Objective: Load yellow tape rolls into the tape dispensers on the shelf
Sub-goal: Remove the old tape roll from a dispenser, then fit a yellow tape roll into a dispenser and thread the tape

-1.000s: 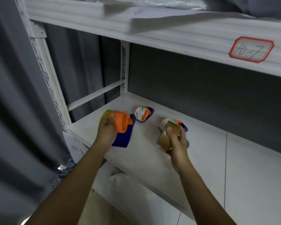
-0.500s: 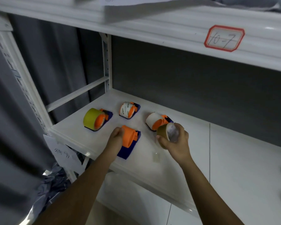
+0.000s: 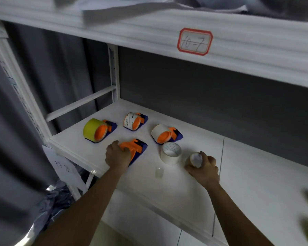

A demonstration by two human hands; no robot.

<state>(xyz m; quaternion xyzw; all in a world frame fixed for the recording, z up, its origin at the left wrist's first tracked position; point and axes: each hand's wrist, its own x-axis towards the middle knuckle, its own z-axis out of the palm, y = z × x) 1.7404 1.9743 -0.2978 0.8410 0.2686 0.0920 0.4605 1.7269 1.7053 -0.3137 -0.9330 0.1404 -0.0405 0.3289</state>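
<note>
Apparently steadying the empty orange-and-blue plastic tape dispenser (image 3: pixel 134 150) for loading, the left hand (image 3: pixel 116 155) grips it; the right hand (image 3: pixel 203 166) clasps a small pale roll (image 3: pixel 196 159).

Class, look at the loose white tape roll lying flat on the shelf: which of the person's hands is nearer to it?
Right. The right hand sits just beside the white tape roll, gripping a small roll; the left hand rests on the empty dispenser, farther off.
</note>
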